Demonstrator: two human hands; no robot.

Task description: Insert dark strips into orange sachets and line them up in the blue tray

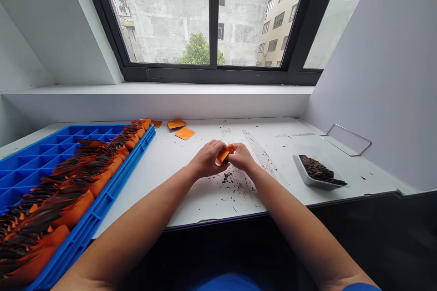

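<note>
My left hand (209,159) and my right hand (241,157) meet over the middle of the white table, fingers closed on one small orange piece (223,154). That piece looks bent or folded, with a dark underside or something dark against it; which of the two I cannot tell. Left of my arms, a blue divided tray (112,204) carries rows of orange pieces (80,209) with dark, pointed ends. Flat orange squares (185,133) lie beyond my hands. To the right, a clear plastic box (309,179) contains a stack of dark brown thin pieces (317,169).
Dark crumbs (235,182) are scattered on the white table (218,211) under my hands. A bent wire stand (355,153) sits at the right, beside a pale upright panel (382,77). Behind the table runs a window sill (205,88).
</note>
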